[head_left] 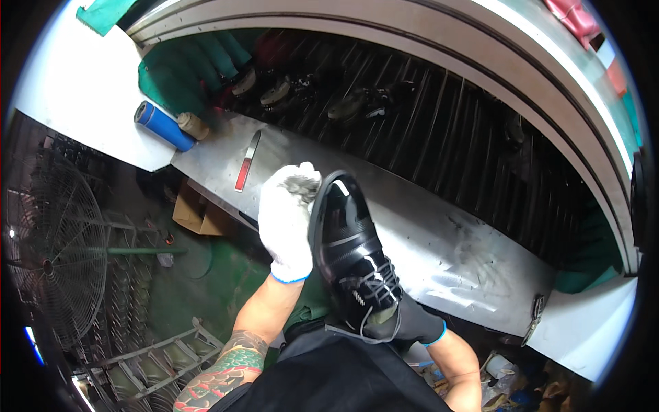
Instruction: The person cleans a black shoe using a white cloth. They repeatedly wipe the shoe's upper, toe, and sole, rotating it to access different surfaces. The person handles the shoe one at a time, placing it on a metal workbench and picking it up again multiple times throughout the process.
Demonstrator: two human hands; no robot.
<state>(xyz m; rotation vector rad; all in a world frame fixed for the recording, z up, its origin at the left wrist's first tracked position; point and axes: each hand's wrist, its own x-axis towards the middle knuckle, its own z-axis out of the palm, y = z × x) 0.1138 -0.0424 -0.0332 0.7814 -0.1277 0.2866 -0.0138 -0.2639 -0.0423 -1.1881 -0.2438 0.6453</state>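
Note:
A glossy black lace-up dress shoe (351, 240) is held up in front of me, toe pointing away, with its grey laces hanging loose near the opening. My right hand (420, 323), in a dark grey glove with a blue cuff, is closed on its heel end; the fingers are partly hidden behind the shoe. My left hand (287, 220) wears a white glove with dark stains over the fingers. It is closed, the fingers curled together beside the sole edge near the toe. Whether something small is inside them is hidden.
Beyond the metal ledge (453, 264), a dark roller conveyor (439, 123) carries several shoes under a curved hood. A red-handled knife (246, 165) lies on the ledge, near a blue cylinder (163, 126) and a tan bottle (193, 126). A large fan (58, 254) and a rack (161, 360) stand left.

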